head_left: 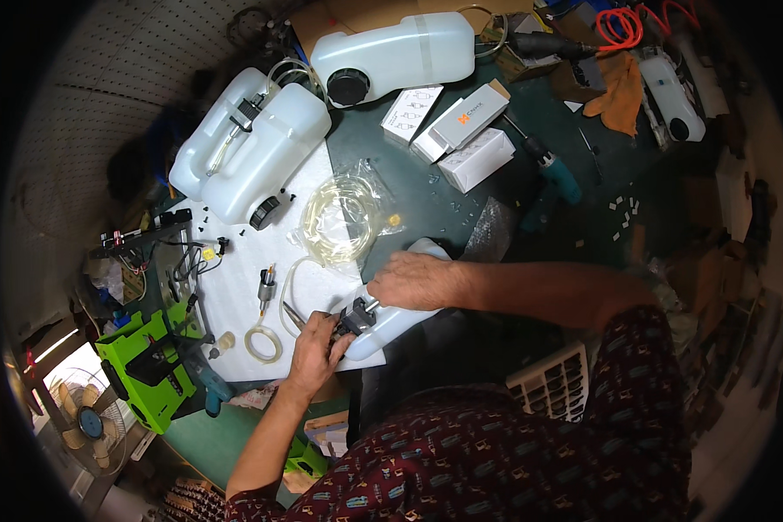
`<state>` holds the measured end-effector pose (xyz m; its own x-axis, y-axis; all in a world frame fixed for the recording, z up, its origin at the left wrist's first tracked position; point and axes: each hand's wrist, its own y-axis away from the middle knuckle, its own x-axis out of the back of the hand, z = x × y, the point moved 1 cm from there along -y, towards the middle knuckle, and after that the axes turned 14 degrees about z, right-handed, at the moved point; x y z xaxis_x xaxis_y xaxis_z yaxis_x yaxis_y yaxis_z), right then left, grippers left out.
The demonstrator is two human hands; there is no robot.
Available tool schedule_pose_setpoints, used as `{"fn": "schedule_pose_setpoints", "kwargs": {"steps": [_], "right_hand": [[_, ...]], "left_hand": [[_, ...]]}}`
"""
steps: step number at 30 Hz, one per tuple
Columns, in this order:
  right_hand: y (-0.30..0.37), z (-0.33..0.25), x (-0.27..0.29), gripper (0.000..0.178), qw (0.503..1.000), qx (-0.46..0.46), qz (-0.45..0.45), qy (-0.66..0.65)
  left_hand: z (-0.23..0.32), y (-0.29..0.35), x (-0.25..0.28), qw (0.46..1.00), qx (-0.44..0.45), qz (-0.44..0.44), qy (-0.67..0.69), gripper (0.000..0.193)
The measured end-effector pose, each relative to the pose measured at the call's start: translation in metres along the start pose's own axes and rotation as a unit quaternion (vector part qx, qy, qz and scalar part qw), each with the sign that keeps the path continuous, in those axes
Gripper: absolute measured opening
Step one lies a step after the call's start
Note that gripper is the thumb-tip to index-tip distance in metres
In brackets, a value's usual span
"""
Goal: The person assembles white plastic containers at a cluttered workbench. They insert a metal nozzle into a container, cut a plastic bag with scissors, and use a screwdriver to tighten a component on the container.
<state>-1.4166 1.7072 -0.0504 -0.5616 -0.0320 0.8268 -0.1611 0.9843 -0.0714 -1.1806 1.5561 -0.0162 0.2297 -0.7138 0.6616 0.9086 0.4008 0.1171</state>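
A small black pump-like fitting [355, 316] with a short metallic cylinder sits over a translucent white plastic tank [384, 334] at the table's near edge. My left hand [313, 357] pinches the lower left side of that black fitting. My right hand [409, 280] is closed above the tank, beside the metallic end; whatever its fingers hold is hidden under them. Clear tubing [285, 294] curves down towards the fitting on the left. Left of it, a small motor with a tube [265, 287] lies on a white sheet [235, 339].
Large white tanks [274, 161] with black caps stand at the back left, another tank [400, 56] behind. Coiled clear hose [339, 217] lies mid-table in a plastic bag. White boxes [474, 161] and a teal power drill [558, 178] are at the right; a green metal bracket [148, 370] is left.
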Motion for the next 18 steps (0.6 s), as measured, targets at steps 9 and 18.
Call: {"fn": "schedule_pose_setpoints", "kwargs": {"steps": [9, 18], "right_hand": [[-0.016, 0.007, 0.006, 0.013, 0.995, 0.008, -0.084, -0.048], [-0.023, 0.015, 0.005, 0.009, 0.994, 0.081, -0.047, -0.06]], "left_hand": [[-0.006, -0.006, -0.002, 1.0, -0.024, -0.017, 0.0, 0.042], [-0.005, -0.01, -0.001, 1.0, 0.002, -0.012, 0.016, 0.041]]}}
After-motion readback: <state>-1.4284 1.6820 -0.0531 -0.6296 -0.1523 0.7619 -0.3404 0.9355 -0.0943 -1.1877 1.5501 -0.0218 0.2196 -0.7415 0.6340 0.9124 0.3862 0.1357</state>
